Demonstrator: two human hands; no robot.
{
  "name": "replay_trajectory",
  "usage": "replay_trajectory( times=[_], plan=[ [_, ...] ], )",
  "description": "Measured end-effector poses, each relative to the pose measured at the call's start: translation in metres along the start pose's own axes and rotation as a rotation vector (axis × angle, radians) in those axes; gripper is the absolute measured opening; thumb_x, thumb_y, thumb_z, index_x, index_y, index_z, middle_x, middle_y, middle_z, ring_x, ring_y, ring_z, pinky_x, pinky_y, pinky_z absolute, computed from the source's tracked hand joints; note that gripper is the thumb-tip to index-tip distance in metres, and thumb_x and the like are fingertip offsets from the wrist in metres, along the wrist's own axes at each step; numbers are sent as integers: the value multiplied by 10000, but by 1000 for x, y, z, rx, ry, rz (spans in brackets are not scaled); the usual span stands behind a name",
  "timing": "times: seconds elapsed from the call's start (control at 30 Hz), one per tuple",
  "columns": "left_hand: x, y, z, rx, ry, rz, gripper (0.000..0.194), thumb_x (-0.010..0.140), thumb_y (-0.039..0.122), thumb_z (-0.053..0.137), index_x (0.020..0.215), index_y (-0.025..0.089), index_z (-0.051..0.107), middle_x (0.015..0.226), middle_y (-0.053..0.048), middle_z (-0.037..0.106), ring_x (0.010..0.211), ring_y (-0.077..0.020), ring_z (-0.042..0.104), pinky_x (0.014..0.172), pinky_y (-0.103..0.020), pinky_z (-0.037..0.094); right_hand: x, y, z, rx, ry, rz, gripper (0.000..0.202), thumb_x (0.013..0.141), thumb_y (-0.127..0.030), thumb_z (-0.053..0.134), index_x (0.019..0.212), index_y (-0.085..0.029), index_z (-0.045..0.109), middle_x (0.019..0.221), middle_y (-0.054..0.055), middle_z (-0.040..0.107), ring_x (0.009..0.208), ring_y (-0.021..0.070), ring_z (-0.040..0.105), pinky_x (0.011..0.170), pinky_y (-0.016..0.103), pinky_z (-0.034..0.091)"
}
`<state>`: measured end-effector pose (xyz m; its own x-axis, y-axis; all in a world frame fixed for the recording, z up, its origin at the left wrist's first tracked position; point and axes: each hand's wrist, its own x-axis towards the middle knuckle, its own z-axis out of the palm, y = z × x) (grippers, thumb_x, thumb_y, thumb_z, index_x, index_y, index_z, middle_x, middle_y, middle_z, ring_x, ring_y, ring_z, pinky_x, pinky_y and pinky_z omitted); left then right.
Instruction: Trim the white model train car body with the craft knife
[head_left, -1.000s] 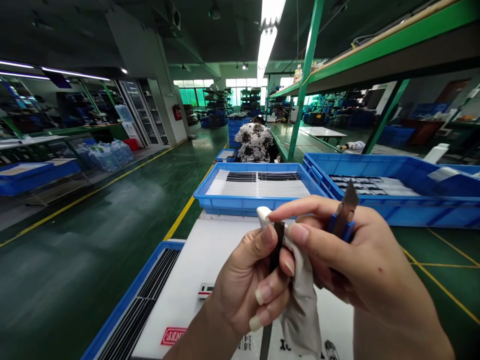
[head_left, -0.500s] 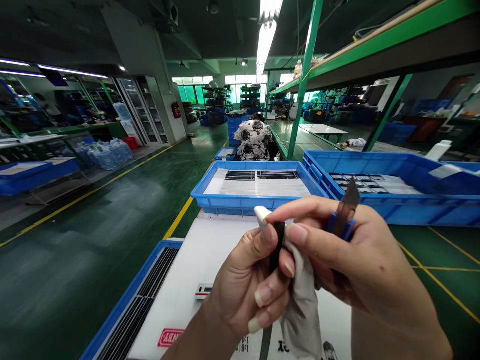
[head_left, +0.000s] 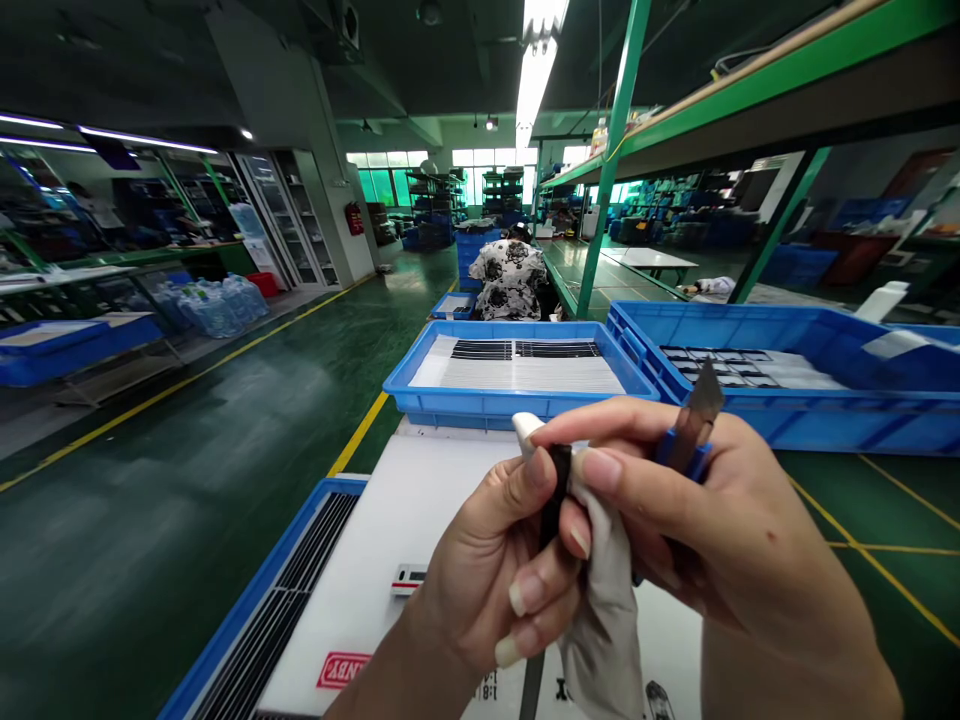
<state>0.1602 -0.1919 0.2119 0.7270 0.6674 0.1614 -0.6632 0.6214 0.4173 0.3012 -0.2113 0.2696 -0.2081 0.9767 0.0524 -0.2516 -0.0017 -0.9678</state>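
A narrow black strip (head_left: pixel 551 515) stands nearly upright in my left hand (head_left: pixel 499 565), whose thumb and fingers close around it. My right hand (head_left: pixel 690 500) pinches a light grey cloth (head_left: pixel 604 610) against the strip's upper end, and the cloth hangs down beside it. A craft knife (head_left: pixel 694 430) with a blue handle is tucked in the same right hand, its blade pointing up. Both hands touch at the fingertips above a white board (head_left: pixel 397 500). Part of the strip is hidden behind the left fingers.
A small white device with a red stripe (head_left: pixel 409 579) lies on the board. A blue tray (head_left: pixel 517 405) of strips stands ahead, another blue tray (head_left: pixel 251 590) at left, and a deep blue bin (head_left: pixel 810 415) at right. A person in a patterned top (head_left: pixel 510 275) sits beyond.
The hands, strip, cloth and knife keep nearly the same pose. Only a slight shift of the whole view shows.
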Motion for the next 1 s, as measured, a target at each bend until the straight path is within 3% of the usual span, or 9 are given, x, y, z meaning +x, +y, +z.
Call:
replay_trajectory(
  times=[0.3, 0.87, 0.93, 1.0],
  plan=[
    [-2, 1, 2, 79, -23, 29, 346, 879, 382, 760, 691, 94, 724, 367, 49, 474, 245, -42, 383, 296, -104, 386, -2, 0, 2, 5, -38, 15, 123, 861, -313, 783, 928, -221, 828, 444, -69, 437, 374, 33, 259, 357, 116, 210],
    [-11, 5, 3, 82, -25, 52, 358, 876, 378, 768, 664, 96, 704, 353, 52, 468, 220, -49, 366, 267, -114, 373, 2, 6, 7, 6, -144, -21, 177, 913, -389, 770, 1001, -241, 810, 451, -88, 376, 387, 48, 254, 349, 120, 234],
    [-11, 4, 1, 138, -22, 109, 365, 892, 401, 749, 687, 100, 724, 359, 54, 467, 229, -47, 367, 271, -116, 380, 2, 7, 6, -75, -129, -84, 214, 918, -422, 772, 1043, -251, 800, 508, -74, 435, 416, 51, 287, 380, 137, 274],
    [-11, 1, -3, 265, 36, 285, 348, 889, 411, 755, 712, 111, 754, 384, 43, 509, 247, -50, 397, 276, -126, 391, 0, 10, 1, -212, -99, -211, 315, 908, -512, 770, 1140, -300, 772, 616, -56, 505, 477, 65, 356, 434, 155, 329]
  ],
)
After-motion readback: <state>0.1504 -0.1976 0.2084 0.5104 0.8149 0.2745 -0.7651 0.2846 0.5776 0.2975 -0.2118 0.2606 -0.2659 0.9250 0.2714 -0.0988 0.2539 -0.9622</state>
